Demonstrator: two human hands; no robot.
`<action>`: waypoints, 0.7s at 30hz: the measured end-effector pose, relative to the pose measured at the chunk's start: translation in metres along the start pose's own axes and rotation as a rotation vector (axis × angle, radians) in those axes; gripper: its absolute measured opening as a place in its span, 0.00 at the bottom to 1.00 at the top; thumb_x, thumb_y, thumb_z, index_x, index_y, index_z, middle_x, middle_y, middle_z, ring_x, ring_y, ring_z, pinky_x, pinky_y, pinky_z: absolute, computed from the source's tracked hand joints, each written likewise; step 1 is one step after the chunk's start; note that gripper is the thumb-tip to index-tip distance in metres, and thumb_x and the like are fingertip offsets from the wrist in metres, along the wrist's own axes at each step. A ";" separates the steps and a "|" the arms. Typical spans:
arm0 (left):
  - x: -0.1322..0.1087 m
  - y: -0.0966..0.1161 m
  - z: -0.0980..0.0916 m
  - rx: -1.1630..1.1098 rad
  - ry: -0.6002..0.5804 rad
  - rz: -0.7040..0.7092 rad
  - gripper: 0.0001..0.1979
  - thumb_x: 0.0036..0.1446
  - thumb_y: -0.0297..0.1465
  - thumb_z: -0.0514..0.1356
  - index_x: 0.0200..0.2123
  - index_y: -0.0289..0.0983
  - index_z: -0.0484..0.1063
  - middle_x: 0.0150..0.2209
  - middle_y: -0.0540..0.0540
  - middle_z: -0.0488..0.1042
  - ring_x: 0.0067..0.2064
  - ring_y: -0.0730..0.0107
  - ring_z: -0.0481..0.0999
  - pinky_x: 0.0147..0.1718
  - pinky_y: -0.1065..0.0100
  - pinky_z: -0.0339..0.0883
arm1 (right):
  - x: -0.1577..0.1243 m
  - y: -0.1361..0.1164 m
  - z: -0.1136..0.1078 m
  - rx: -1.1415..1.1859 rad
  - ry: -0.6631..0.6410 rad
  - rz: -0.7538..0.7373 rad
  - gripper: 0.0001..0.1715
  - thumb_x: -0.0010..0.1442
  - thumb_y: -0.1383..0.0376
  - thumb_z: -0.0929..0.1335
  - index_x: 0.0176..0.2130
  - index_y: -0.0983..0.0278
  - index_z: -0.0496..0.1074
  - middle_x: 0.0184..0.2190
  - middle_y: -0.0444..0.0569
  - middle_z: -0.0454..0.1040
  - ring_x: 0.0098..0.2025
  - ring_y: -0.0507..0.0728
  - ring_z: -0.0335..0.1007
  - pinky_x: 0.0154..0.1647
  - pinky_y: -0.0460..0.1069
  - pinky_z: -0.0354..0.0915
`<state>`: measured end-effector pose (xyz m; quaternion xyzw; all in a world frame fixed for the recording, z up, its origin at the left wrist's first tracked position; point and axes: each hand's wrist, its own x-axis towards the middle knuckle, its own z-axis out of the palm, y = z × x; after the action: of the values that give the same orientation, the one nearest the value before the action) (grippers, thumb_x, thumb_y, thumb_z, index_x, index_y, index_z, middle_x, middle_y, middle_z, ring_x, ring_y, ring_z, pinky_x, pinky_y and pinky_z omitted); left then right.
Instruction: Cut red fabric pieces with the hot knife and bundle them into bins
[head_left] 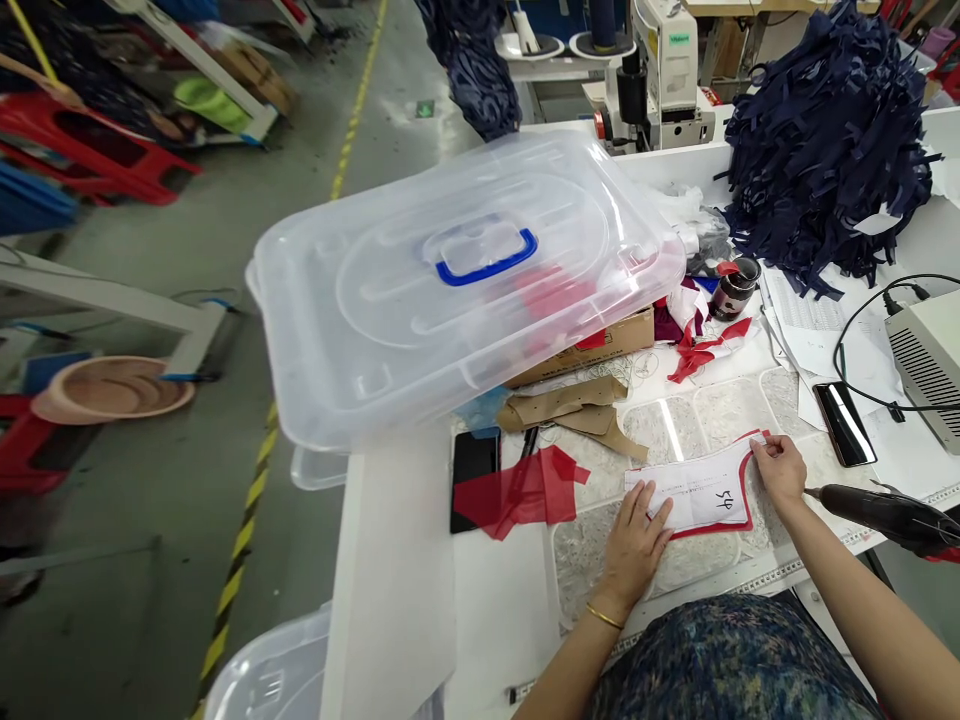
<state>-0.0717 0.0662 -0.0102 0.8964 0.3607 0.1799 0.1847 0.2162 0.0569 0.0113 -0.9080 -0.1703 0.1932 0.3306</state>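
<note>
Your left hand [634, 545] lies on the lower left edge of the white paper piece [690, 492], its fingers spread; your right hand [782, 473] meets the upper right corner, its fingers pinching that corner. The paper piece rests on the counter [397, 560] directly before you, over red fabric [712, 529] visible along its lower and right edges. To your left, red scraps [551, 490] partly cover a dark flat device [476, 455]; brown pieces [600, 415] lie behind.
</note>
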 end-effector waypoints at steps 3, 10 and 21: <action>0.000 0.001 -0.001 -0.002 0.001 -0.002 0.18 0.64 0.32 0.57 0.57 0.41 0.70 0.64 0.38 0.63 0.68 0.51 0.58 0.60 0.47 0.66 | 0.001 -0.004 -0.002 -0.018 -0.003 0.015 0.19 0.42 0.50 0.70 0.30 0.59 0.68 0.22 0.43 0.69 0.27 0.58 0.66 0.32 0.52 0.57; 0.002 0.000 -0.001 0.005 0.008 0.012 0.18 0.64 0.31 0.57 0.56 0.40 0.70 0.64 0.38 0.64 0.68 0.51 0.58 0.59 0.48 0.66 | 0.002 -0.008 -0.005 -0.029 0.004 0.039 0.27 0.42 0.52 0.71 0.39 0.60 0.63 0.23 0.39 0.68 0.28 0.58 0.67 0.33 0.51 0.56; 0.006 -0.004 0.004 0.065 0.176 -0.135 0.26 0.66 0.38 0.54 0.65 0.37 0.59 0.60 0.35 0.67 0.63 0.50 0.64 0.62 0.45 0.58 | 0.007 0.000 -0.005 -0.023 -0.008 0.057 0.30 0.45 0.47 0.71 0.42 0.62 0.66 0.24 0.41 0.71 0.31 0.60 0.68 0.35 0.51 0.58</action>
<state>-0.0682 0.0730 -0.0141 0.8564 0.4405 0.2332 0.1349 0.2244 0.0574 0.0137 -0.9155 -0.1480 0.2041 0.3136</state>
